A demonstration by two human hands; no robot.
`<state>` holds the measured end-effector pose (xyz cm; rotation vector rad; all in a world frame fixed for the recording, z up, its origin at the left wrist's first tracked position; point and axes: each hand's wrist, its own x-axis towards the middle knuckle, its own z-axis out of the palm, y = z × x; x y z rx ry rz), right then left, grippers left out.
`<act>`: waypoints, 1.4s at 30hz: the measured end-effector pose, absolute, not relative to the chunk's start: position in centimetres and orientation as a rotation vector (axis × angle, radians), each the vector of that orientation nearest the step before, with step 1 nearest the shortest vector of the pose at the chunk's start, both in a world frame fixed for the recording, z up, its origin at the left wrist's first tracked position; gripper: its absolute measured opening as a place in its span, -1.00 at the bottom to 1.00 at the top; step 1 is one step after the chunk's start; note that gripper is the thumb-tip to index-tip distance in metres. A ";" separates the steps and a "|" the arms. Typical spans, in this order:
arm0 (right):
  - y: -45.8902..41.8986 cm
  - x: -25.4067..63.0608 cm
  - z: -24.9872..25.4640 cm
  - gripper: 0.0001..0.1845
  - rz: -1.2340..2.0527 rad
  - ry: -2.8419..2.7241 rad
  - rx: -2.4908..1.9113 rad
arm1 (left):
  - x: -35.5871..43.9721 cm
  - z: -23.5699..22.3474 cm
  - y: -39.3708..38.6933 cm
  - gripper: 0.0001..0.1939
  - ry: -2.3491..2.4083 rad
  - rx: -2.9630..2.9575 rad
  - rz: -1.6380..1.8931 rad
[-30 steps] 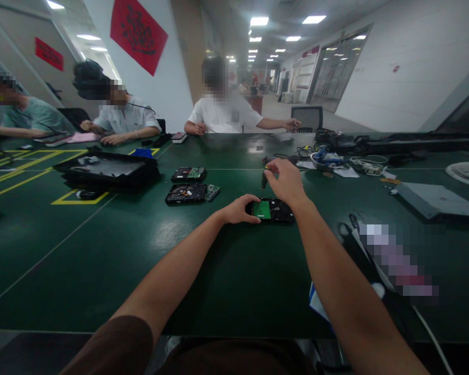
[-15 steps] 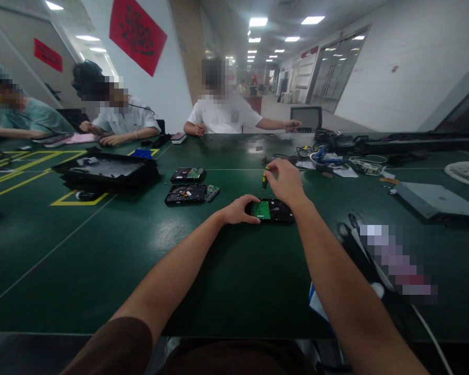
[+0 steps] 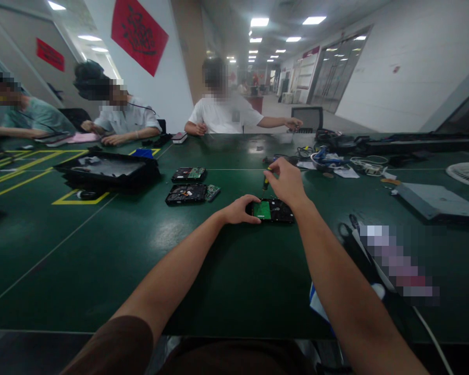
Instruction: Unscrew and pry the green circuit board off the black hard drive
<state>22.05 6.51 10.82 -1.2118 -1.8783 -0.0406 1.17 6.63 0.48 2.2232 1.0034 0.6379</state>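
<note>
A black hard drive (image 3: 282,211) with a green circuit board (image 3: 262,210) lies flat on the dark green table in front of me. My left hand (image 3: 242,210) grips its left end between thumb and fingers. Above the drive, my right hand (image 3: 286,179) pinches a yellow and black screwdriver (image 3: 266,182) held upright, its shaft pointing down at the board's far edge. Whether the tip touches a screw is too small to tell. To the left lie another hard drive (image 3: 185,194), a loose circuit board (image 3: 212,192) beside it, and a further drive (image 3: 188,174) behind.
A black tray (image 3: 109,169) stands on the left. At the right are a flat grey metal box (image 3: 440,200), a white fan grille (image 3: 467,173) and a cable bundle (image 3: 324,158). Three people sit across the table, one in a white shirt (image 3: 219,115) reaching sideways.
My right hand stays above the drive, and the screwdriver handle has turned or tilted slightly in its fingers. My left hand and the drive hold still.
</note>
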 end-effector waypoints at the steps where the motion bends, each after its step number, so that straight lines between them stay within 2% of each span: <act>1: 6.5 22.0 10.8 -0.89 -0.026 -1.885 -1.205 | 1.2 0.5 6.6 -0.13 1.003 2.224 0.638; 7: 6.3 22.1 11.0 -0.88 -0.049 -1.930 -1.176 | 1.1 0.6 6.7 -0.12 0.993 2.234 0.622; 13: 6.2 22.1 11.2 -0.95 -0.033 -1.883 -1.214 | 1.1 0.5 6.7 -0.13 0.996 2.235 0.628; 30: 6.4 22.2 10.9 -0.86 -0.077 -1.928 -1.180 | 1.2 0.7 6.5 -0.12 1.001 2.242 0.633; 36: 6.3 22.2 11.0 -0.93 -0.049 -1.883 -1.230 | 1.2 0.7 6.6 -0.13 1.008 2.232 0.620; 42: 6.2 22.2 11.1 -0.90 -0.043 -1.931 -1.190 | 1.2 0.8 6.4 -0.11 1.003 2.203 0.623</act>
